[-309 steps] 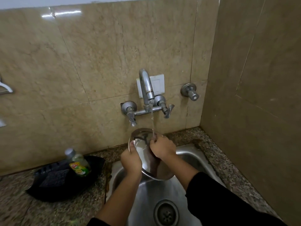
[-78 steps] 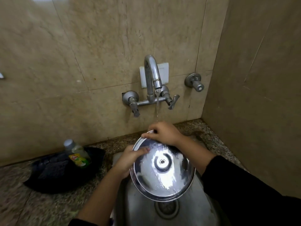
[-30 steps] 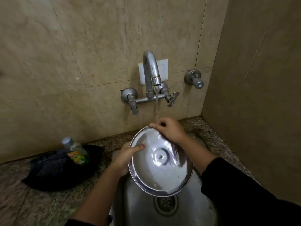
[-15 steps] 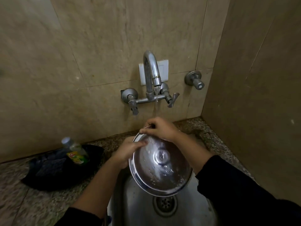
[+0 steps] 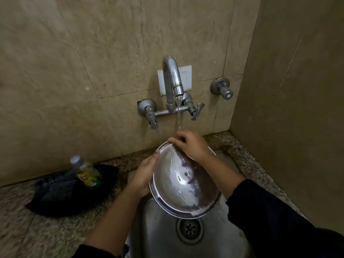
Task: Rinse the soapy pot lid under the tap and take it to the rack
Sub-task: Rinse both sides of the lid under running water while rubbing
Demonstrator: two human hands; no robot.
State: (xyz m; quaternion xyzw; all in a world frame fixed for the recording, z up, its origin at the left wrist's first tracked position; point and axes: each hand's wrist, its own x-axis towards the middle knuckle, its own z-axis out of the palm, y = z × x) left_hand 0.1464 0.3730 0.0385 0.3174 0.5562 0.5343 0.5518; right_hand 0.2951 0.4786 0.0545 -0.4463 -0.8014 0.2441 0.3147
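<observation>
The round steel pot lid [image 5: 184,185] hangs tilted over the steel sink [image 5: 160,237], its wet hollow underside facing me. My left hand [image 5: 143,175] grips its left rim, thumb on the upper edge. My right hand [image 5: 189,146] holds the far top rim, fingers curled over the edge. Water runs from the tap [image 5: 171,84] in a thin stream and lands at my right hand and the lid's top edge. No rack is in view.
A black tray [image 5: 61,192] on the speckled granite counter [image 5: 33,233] at the left holds a dish-soap bottle [image 5: 86,174]. The sink drain [image 5: 189,229] lies below the lid. A separate valve [image 5: 222,89] sticks out of the tiled wall; a side wall closes off the right.
The lid has been turned and tipped a little under the stream; my left hand slid down along the left rim. Both hands keep hold of it.
</observation>
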